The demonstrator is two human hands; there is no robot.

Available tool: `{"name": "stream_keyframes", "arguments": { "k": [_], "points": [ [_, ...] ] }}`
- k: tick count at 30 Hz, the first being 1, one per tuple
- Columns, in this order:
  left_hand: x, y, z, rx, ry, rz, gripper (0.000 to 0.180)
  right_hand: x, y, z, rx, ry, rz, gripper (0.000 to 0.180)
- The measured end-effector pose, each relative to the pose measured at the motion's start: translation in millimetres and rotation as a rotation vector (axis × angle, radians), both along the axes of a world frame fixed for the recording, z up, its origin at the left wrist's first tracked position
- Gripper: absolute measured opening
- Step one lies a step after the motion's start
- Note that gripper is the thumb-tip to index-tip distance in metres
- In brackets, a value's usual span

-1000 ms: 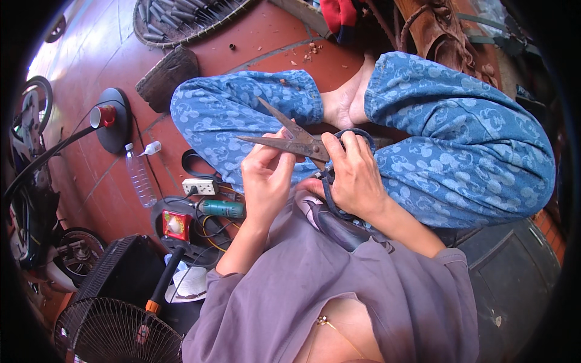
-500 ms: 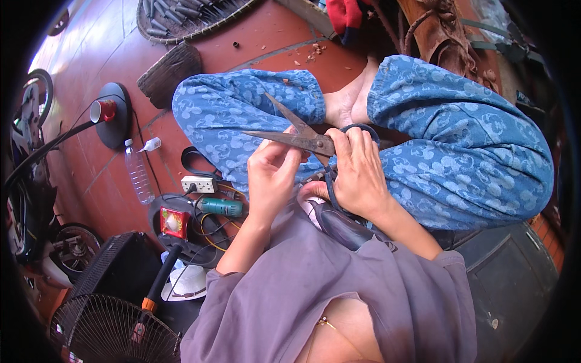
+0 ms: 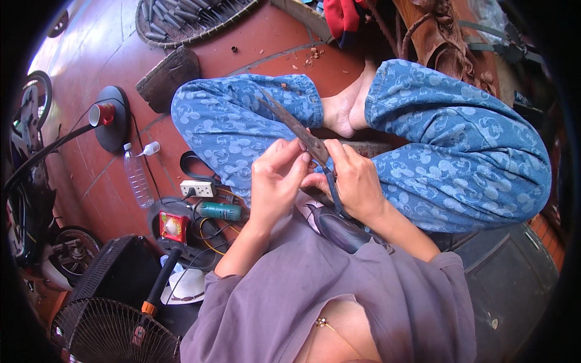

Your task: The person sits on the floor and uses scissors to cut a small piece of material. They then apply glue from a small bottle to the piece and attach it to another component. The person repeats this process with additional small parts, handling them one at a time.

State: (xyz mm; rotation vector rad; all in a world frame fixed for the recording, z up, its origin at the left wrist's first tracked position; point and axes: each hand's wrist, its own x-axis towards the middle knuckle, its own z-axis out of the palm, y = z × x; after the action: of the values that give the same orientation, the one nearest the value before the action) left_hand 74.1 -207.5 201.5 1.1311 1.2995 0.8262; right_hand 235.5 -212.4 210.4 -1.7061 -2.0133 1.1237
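Over blue patterned trousers (image 3: 460, 157): scissors (image 3: 311, 144), tips up-left, blades nearly together. Looks like a snipping step, at closed end of stroke. Probably needs blades reopened next, skin kept clear. Right hand (image 3: 357, 184): wrapped around scissor handles. Left hand (image 3: 275, 175): narrow pinch just beside pivot, thumb toward index. Can't tell contents, if any; too small or hidden.

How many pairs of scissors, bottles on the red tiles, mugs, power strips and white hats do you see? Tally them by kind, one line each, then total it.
Pairs of scissors: 1
Bottles: 2 (clear bottle, small white bottle)
Mugs: 1
Power strips: 1
White hats: 1
Total: 6
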Motion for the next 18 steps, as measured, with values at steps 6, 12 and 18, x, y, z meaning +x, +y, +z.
{"name": "stream_keyframes", "arguments": {
  "k": [6,12,18],
  "points": [
    [-33,88,-62,0.005,0.063,0.202,0.018,2,22,3,0.076,0.194,-0.286,0.047],
    [-55,203,-172,-0.108,0.627,0.101,0.023,-8,32,12,-0.012,0.224,-0.265,0.047],
    [-62,238,-222,-0.190,0.845,0.290,0.027,-18,46,-6,-0.113,0.231,-0.351,0.054]
  ]
}}
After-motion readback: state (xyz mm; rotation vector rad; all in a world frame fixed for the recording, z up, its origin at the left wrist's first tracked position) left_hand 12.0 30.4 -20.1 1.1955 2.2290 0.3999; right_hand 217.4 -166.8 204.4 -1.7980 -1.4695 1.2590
